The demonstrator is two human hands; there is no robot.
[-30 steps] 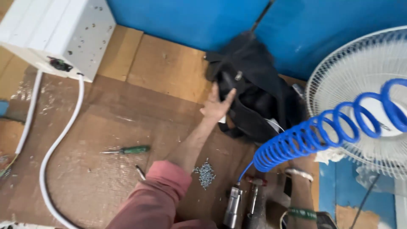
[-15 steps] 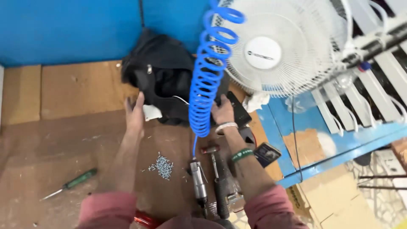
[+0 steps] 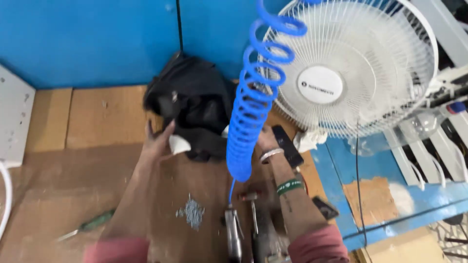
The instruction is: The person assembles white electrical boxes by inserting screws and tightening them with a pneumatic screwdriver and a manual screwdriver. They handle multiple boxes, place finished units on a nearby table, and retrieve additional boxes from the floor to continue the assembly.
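Observation:
My left hand rests against the edge of a crumpled black cloth at the back of the wooden bench, with a small white piece at its fingertips; its grip is blurred. My right hand reaches toward the same cloth and is partly hidden behind a blue coiled air hose. A black phone-like slab lies just right of that hand.
A white table fan stands at the right. A green-handled screwdriver, a heap of small screws and metal air tools lie on the bench. A white appliance sits at the left edge.
The view swung right, from the white appliance to the fan. My right hand came into view by the black cloth; my left hand stayed at the cloth's edge.

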